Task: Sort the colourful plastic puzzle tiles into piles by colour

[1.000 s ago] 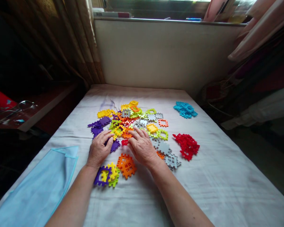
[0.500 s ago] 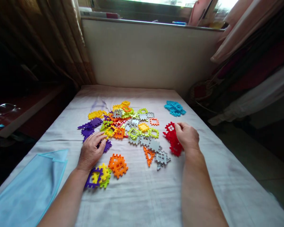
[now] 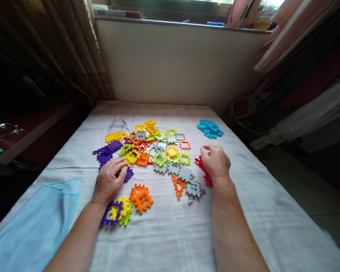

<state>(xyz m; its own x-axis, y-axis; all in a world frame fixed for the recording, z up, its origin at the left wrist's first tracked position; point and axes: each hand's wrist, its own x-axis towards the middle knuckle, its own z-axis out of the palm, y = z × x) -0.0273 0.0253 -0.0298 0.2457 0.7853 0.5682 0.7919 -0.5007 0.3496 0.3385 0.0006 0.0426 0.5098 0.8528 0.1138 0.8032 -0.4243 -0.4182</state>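
Note:
My left hand (image 3: 110,179) rests with its fingers apart over the purple pieces (image 3: 104,155) and beside yellow ones at the near left of a mixed pile (image 3: 143,159). Over the red pieces (image 3: 206,175) is my right hand (image 3: 216,161), its fingers curled together; whatever they may hold is too hidden to make out, and it covers much of the red heap. Grey pieces (image 3: 195,188) and an orange triangle (image 3: 178,186) lie between the hands. Nearer me are orange squares (image 3: 141,198) and a purple frame (image 3: 112,213) with yellow and green pieces.
A heap of blue pieces (image 3: 210,129) is at the back right of the cloth-covered table (image 3: 170,241). Light blue fabric (image 3: 36,219) covers the near left corner. Behind the table stands a pale wall (image 3: 175,64), with curtains (image 3: 70,49) at the left.
My right hand has shifted left across the red pieces, hiding the windowed red piece that showed before. The left hand has stayed in place.

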